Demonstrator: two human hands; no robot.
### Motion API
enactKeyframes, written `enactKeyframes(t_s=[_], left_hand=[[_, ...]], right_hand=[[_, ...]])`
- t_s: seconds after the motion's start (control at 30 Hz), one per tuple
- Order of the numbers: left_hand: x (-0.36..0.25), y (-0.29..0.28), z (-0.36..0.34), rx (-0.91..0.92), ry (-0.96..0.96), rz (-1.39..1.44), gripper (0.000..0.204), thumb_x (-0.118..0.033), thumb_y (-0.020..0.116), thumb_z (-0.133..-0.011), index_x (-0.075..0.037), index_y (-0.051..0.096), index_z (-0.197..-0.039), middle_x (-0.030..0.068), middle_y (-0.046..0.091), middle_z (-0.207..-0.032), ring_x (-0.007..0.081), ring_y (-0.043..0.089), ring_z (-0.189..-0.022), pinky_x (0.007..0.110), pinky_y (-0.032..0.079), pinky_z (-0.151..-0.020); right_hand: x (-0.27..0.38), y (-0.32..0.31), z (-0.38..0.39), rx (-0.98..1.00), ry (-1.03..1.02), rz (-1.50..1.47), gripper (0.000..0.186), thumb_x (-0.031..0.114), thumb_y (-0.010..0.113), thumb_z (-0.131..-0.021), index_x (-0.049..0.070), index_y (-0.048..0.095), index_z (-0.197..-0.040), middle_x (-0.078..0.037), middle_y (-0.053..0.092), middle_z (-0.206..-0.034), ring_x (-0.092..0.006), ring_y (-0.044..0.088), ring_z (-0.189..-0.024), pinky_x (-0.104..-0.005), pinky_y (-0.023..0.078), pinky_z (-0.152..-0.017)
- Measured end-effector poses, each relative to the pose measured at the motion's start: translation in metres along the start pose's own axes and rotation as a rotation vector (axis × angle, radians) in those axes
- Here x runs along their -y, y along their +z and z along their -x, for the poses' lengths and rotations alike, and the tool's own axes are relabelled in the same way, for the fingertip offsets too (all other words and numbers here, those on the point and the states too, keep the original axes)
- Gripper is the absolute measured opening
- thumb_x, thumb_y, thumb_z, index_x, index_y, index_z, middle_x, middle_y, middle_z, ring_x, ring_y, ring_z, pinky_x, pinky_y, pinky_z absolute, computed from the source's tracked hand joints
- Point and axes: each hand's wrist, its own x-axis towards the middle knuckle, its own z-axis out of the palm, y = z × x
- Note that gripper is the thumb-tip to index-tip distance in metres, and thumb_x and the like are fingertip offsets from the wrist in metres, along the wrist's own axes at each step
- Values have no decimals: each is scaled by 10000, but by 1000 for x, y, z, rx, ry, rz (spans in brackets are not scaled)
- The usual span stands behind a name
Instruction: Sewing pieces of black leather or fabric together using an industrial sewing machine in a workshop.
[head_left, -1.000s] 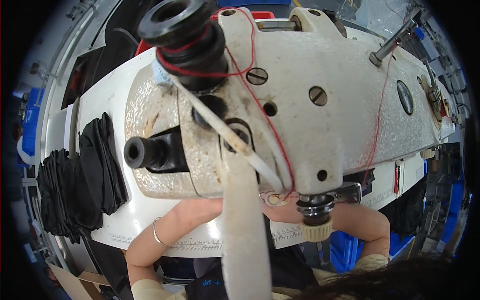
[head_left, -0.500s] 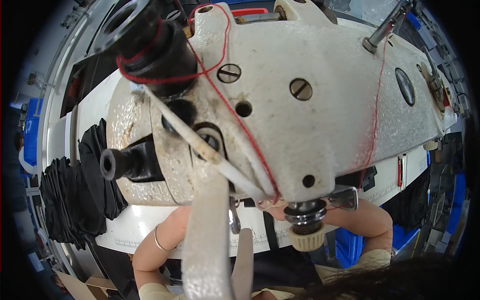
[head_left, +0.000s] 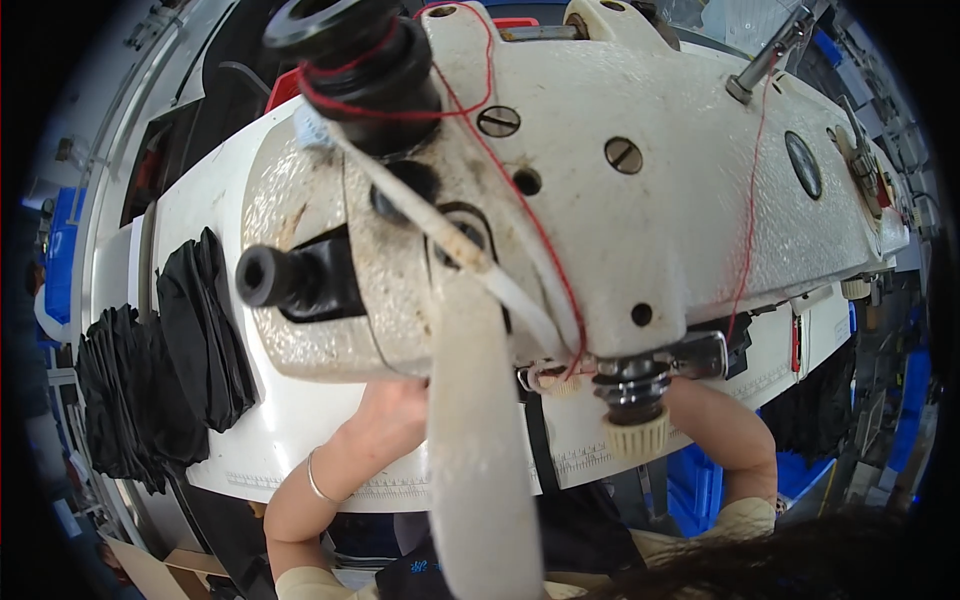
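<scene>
A large off-white sewing machine head [head_left: 590, 240] fills the middle of the view. Red thread [head_left: 540, 225] loops around its black knob and runs down its face. Beneath its left end is my left hand [head_left: 392, 418]; the back of it shows, with the fingers hidden by the machine. My right forearm [head_left: 725, 435], elbow bent, reaches in behind the cream tension knob [head_left: 637, 436], and the machine covers that hand. A narrow black strip [head_left: 539, 445] lies over the table's near edge between my arms. What either hand touches cannot be seen.
Pleated black fabric pieces [head_left: 205, 335] are stacked on the left of the white table [head_left: 290, 440], which has a ruler scale along its near edge. A pale lever [head_left: 485, 450] stands close in front. Blue bins [head_left: 697, 485] sit below at right, beside more black cloth [head_left: 815, 400].
The view has shifted, so the machine's left end appears farther right and higher. More of the back of my left hand shows now. My right forearm sits slightly farther left.
</scene>
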Motion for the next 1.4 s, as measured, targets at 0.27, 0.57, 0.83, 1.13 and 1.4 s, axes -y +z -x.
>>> enactKeyframes(t_s=[0.27,0.57,0.83,1.13,1.4], left_hand=[[-4,1,-8,-194,223,-109,332,-26,666,-558,-25,680,-890,98,624,-791,225,620,-710,356,520,-634],[5,-17,-24,-163,202,-162,280,-60,672,-659,-40,682,-938,104,638,-805,301,626,-768,411,499,-761],[-8,-33,-26,-148,-26,-295,144,-64,625,-769,3,649,-894,173,649,-879,339,610,-803,437,490,-756],[-49,-69,19,186,398,-215,438,-175,749,-678,-62,566,-1060,95,534,-1122,261,587,-850,375,403,-910],[-67,-82,51,-547,438,-955,393,-46,619,-661,-1,651,-1051,11,391,-666,128,431,-540,240,334,-449]], right_hand=[[3,14,4,-224,-829,499,160,164,626,-807,43,596,-706,-87,591,-860,-197,580,-755,-352,476,-661],[-4,15,-13,-122,-968,854,142,114,637,-629,13,629,-727,-85,615,-865,-208,573,-816,-369,516,-654],[-10,25,-21,-318,-904,646,154,111,639,-648,39,646,-785,-53,568,-752,-208,560,-758,-332,485,-605],[61,24,63,787,-323,-428,310,123,684,-861,85,636,-1164,-11,609,-856,-108,584,-722,-218,480,-686],[81,56,30,66,-144,-187,193,139,568,-935,-31,477,-926,-97,627,-699,-139,644,-615,-257,507,-544]])
